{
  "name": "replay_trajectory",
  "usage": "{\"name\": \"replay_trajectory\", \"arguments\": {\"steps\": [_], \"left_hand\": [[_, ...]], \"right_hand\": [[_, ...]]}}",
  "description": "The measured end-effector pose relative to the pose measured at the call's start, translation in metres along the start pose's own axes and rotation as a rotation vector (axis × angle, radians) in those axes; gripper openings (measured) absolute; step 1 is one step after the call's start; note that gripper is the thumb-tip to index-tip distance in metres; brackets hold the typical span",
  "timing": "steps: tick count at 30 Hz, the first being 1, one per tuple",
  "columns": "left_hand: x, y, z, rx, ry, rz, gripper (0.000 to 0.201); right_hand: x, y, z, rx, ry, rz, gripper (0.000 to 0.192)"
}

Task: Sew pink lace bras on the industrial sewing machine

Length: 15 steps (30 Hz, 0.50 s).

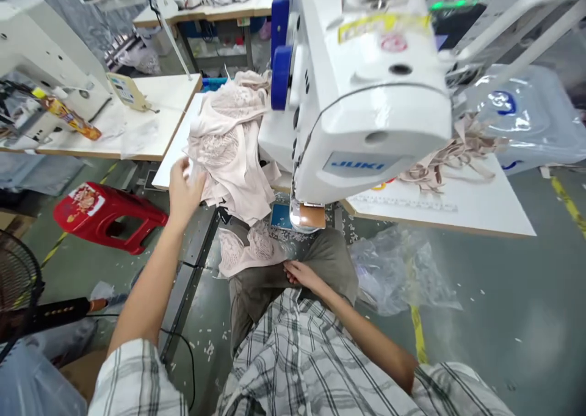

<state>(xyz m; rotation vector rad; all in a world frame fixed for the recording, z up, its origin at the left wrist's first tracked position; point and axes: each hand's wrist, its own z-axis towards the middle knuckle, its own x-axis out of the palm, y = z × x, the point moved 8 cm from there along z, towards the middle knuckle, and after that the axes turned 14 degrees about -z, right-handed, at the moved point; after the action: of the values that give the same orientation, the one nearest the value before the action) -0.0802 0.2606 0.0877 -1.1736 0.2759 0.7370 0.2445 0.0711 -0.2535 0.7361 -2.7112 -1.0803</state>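
A pile of beige lace bras (229, 138) lies on the white table left of the sewing machine. My left hand (187, 190) is at the pile's left edge, fingers bent and closed on the edge of a bra there. Across my lap and the gap below the table lies another beige lace bra (251, 250), its cups facing up. My right hand (300, 274) rests on my thigh with curled fingers, closed on that bra's right end. The fingertips are partly hidden.
The white JUKI sewing machine (375, 129) stands ahead, right of the pile. Beige straps (451, 160) lie on the right tabletop. A red stool (107, 215) and a black fan (18, 282) stand left. A plastic bag (403, 269) lies right of my knee.
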Motion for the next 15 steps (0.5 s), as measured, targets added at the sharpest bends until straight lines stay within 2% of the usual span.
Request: {"name": "replay_trajectory", "arguments": {"steps": [2, 4, 6, 9, 12, 15], "left_hand": [[0.007, -0.011, 0.071, 0.011, -0.078, -0.012, 0.076], [0.029, -0.011, 0.126, -0.099, -0.002, 0.074, 0.075], [0.050, -0.006, 0.161, -0.257, 0.110, 0.151, 0.064], [0.060, -0.005, 0.189, -0.381, 0.147, 0.186, 0.063], [0.058, -0.011, 0.205, -0.429, 0.118, 0.198, 0.074], [0.067, -0.027, 0.215, -0.407, 0.147, 0.178, 0.071]], "right_hand": [[-0.006, 0.006, -0.006, -0.069, -0.046, -0.020, 0.047], [-0.012, 0.009, -0.014, -0.118, -0.084, -0.026, 0.055], [-0.018, 0.010, -0.022, -0.143, -0.112, -0.026, 0.061], [-0.026, 0.006, -0.032, -0.153, -0.150, -0.022, 0.060], [-0.028, 0.004, -0.037, -0.156, -0.175, -0.013, 0.056], [-0.025, 0.009, -0.039, -0.173, -0.184, -0.002, 0.056]]}}
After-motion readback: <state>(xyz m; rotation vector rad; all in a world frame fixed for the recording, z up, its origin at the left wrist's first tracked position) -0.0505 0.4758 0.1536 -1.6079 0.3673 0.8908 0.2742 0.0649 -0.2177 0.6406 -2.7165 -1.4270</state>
